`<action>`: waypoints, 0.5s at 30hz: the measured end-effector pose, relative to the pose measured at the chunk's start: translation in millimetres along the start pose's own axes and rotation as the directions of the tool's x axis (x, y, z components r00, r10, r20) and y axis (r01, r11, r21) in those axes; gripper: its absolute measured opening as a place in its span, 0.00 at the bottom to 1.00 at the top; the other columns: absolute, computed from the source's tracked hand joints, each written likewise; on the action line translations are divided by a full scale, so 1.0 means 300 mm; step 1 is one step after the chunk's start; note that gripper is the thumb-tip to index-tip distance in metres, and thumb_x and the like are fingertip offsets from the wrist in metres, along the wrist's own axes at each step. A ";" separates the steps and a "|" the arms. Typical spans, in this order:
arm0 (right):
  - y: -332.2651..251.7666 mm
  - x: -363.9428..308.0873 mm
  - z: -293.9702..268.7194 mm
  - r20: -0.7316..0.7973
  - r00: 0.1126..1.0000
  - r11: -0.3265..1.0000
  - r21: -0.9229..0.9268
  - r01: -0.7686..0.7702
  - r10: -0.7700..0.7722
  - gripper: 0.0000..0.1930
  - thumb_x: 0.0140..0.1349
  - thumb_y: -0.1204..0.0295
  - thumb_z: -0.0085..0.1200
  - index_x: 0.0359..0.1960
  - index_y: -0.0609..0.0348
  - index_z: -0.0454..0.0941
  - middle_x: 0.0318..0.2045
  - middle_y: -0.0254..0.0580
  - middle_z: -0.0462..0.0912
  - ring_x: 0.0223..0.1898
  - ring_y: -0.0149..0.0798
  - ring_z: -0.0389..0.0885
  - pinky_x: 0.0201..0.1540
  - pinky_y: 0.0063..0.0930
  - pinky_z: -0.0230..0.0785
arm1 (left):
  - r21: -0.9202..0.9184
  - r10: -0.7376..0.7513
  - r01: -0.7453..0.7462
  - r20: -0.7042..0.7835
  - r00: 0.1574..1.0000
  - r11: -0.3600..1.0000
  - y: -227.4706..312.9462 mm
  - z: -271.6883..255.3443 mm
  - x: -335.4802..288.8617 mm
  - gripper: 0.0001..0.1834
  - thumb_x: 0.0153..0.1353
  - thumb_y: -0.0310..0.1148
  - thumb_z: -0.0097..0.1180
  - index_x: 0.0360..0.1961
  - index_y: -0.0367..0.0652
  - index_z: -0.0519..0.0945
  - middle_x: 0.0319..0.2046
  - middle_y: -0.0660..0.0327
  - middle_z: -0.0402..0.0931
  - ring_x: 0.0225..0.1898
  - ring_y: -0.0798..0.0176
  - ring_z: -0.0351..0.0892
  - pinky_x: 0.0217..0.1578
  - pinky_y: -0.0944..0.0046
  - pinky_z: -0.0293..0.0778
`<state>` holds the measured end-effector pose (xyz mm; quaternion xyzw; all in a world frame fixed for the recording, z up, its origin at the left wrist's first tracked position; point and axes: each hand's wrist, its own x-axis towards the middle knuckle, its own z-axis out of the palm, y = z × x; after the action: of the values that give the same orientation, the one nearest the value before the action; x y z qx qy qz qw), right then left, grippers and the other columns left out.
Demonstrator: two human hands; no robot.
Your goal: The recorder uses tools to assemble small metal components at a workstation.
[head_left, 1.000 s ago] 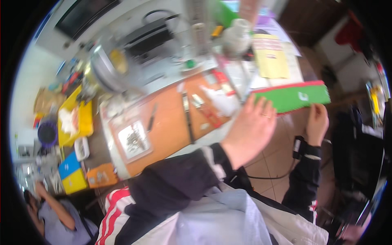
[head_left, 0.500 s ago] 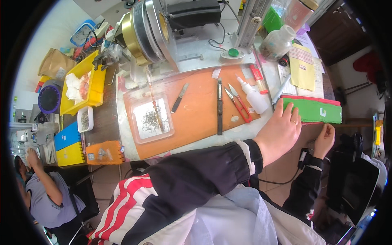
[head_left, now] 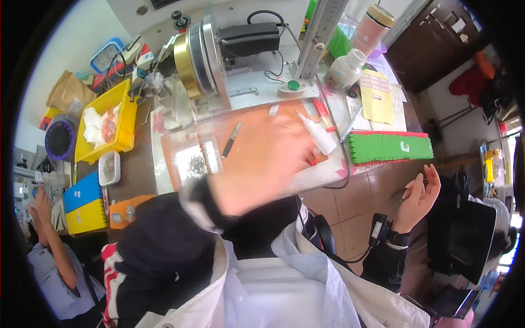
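My left hand (head_left: 254, 177) is smeared by motion over the orange mat (head_left: 254, 117). Whether it holds anything is hidden by the blur. Partly behind it, red-handled snips (head_left: 312, 159) show beside a white squeeze bottle (head_left: 321, 138). A small knife (head_left: 232, 140) lies left of them, near a shallow clear tray (head_left: 181, 158) with small dark bits in it. Past the table's right edge, my right hand (head_left: 418, 201) is raised with its fingers apart and slightly bent, nothing visible in them. Above it lies a green toothed block (head_left: 391, 148) with a red edge, apart from both hands.
A machine with a brass-coloured wheel (head_left: 186, 68) stands at the back. Left are a yellow bin (head_left: 130, 123) and a small white dish (head_left: 109, 168). A jar (head_left: 344, 71) and a yellow envelope (head_left: 377, 101) sit back right. Another person (head_left: 54, 273) sits far left.
My left hand has left the green block and swung left over the mat. My right hand has come away from the block's near edge, and its fingers have spread. The view has shifted.
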<state>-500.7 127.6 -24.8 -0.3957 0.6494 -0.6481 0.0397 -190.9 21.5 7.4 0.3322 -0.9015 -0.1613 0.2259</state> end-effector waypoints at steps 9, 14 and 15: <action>-0.225 -0.175 0.318 0.346 0.933 0.956 0.294 -0.005 -0.102 0.19 0.63 0.84 0.50 0.56 0.65 0.66 0.52 0.42 0.75 0.28 0.22 0.73 0.31 0.15 0.64 | 0.234 -0.256 0.259 -0.043 0.966 0.937 -0.233 -0.057 -0.191 0.07 0.47 0.30 0.66 0.25 0.47 0.79 0.24 0.67 0.78 0.37 0.59 0.75 0.42 0.57 0.62; -0.281 -0.249 0.361 0.467 0.866 0.955 0.294 0.037 -0.177 0.18 0.59 0.85 0.54 0.52 0.66 0.70 0.46 0.42 0.78 0.27 0.22 0.73 0.29 0.15 0.65 | 0.249 -0.279 0.270 -0.001 0.960 0.930 -0.261 -0.049 -0.189 0.07 0.46 0.31 0.66 0.23 0.47 0.78 0.23 0.67 0.78 0.37 0.59 0.75 0.43 0.58 0.62; -0.279 -0.262 0.365 0.492 0.861 0.968 0.252 -0.001 -0.127 0.15 0.57 0.85 0.56 0.47 0.65 0.74 0.43 0.40 0.79 0.26 0.23 0.74 0.26 0.16 0.64 | 0.246 -0.278 0.270 -0.003 0.961 0.931 -0.265 -0.046 -0.190 0.07 0.46 0.31 0.66 0.23 0.47 0.78 0.23 0.67 0.78 0.37 0.59 0.75 0.43 0.58 0.62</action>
<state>-346.5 96.1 -5.2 -0.5645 0.5185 -0.5979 0.2348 -103.3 0.0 -33.0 0.4772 -0.8627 -0.0843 0.1444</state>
